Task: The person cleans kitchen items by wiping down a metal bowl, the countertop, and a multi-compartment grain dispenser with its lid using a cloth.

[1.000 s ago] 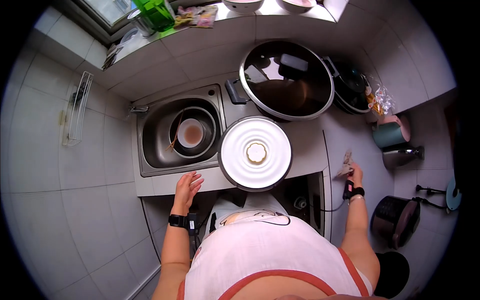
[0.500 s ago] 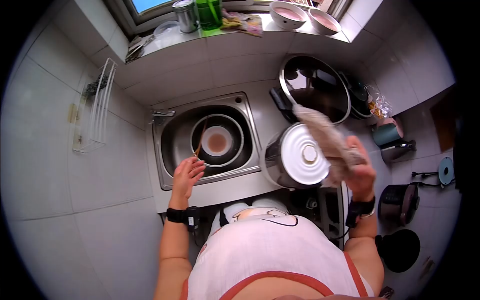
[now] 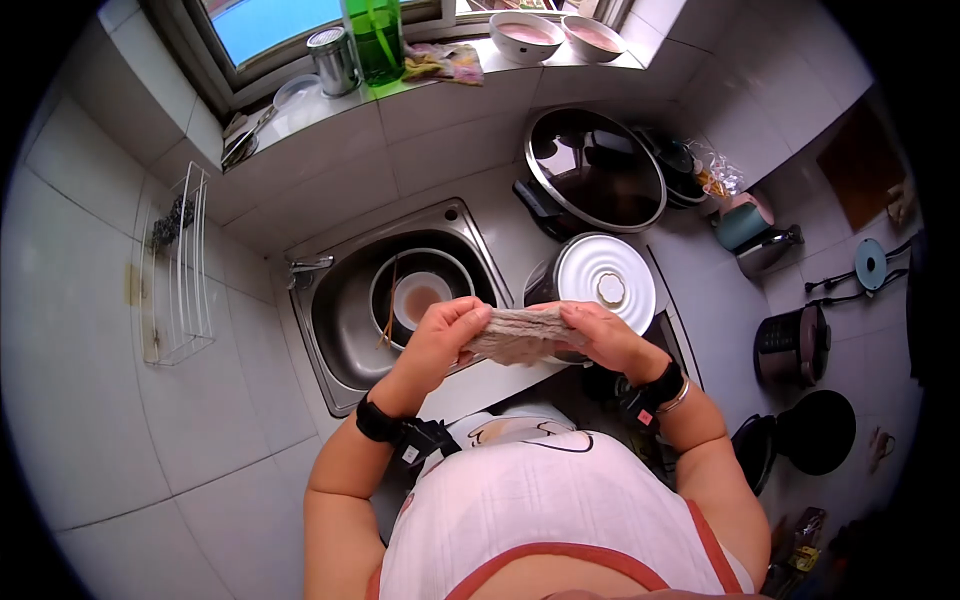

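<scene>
A greyish-beige cloth (image 3: 522, 336) is stretched between my two hands in front of the counter edge. My left hand (image 3: 440, 338) pinches its left end, and my right hand (image 3: 612, 336) grips the right end. Behind my right hand stands a pot with a white ridged lid (image 3: 585, 268). To the left, the steel sink (image 3: 335, 340) holds a round basin (image 3: 462, 262) with a small bowl (image 3: 424, 285) of cloudy pinkish-brown liquid inside. Thin chopsticks (image 3: 388, 318) lean over the basin's left rim.
A large glass-lidded pan (image 3: 590, 170) stands behind the pot. On the windowsill are two bowls (image 3: 526, 38), a green container (image 3: 376, 40), a metal canister (image 3: 332, 62) and a patterned rag (image 3: 446, 64). A wire rack (image 3: 185, 270) hangs left; a rice cooker (image 3: 790, 347) is at right.
My right hand has brought the cloth left and down from above the pot. My left hand has moved right, away from the chopsticks, and taken the cloth's other end.
</scene>
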